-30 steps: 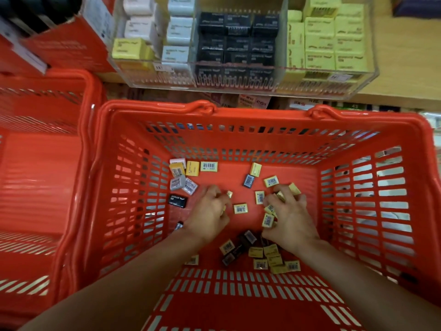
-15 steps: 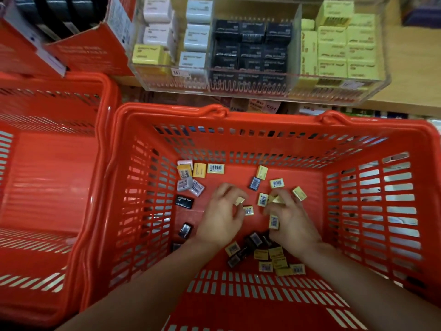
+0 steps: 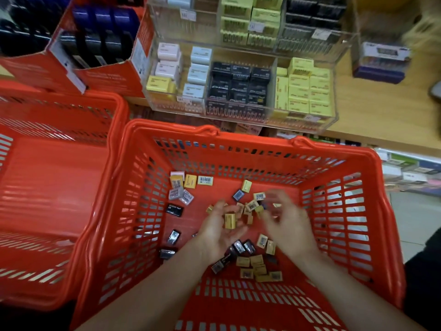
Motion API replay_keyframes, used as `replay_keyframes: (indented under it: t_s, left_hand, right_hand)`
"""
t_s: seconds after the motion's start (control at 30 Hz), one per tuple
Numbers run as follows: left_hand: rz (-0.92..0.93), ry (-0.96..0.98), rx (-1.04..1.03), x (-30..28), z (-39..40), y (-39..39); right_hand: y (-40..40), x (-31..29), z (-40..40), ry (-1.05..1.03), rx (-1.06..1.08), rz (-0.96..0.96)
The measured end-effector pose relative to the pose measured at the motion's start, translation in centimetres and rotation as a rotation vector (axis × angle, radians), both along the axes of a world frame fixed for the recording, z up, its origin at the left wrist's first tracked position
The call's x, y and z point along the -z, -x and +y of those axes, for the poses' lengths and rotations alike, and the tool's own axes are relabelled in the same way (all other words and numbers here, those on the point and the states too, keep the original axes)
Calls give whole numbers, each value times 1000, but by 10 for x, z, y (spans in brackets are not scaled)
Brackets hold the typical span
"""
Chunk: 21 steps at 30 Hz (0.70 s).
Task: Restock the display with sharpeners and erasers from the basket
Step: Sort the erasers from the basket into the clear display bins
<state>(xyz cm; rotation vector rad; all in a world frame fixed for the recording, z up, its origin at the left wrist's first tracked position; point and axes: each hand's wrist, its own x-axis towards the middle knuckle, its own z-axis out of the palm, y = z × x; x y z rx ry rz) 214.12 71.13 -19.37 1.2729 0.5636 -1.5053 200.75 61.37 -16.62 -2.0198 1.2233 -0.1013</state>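
Head view: the left hand is cupping a yellow sharpener in curled fingers over the basket, seemingly gathering stock, while the right hand is blurring, its grip unreadable.

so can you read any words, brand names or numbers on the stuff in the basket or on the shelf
Nothing reads clearly in this frame.
Barcode labels on the small boxes in the basket: bars show, digits too small.
White print on the loose black box: blurred.
Price tags on the clear display case: too small to read.
Print on the red cartons: blurred.
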Motion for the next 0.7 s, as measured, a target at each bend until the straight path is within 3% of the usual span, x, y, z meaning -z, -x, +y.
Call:
replay_keyframes:
  t_s: [0.07,0.2,0.4,0.53,0.7]
  left_hand:
    - [-73,-57,81,6,0,-9]
    - [-155,-108,174,13,-3,-26]
    - [-210,-127,214,27,-1,-39]
    - [-215,-143,185,32,3,-35]
    - [-226,-110,243,34,9,-31]
  right_hand:
    - [6,17,-17,47,59,113]
    - [-6,53,-18,-41,-319,490]
    - [-35,67,3,-35,-250,380]
    - [-37,70,14,-30,-313,465]
    - [-25,78,14,50,-414,406]
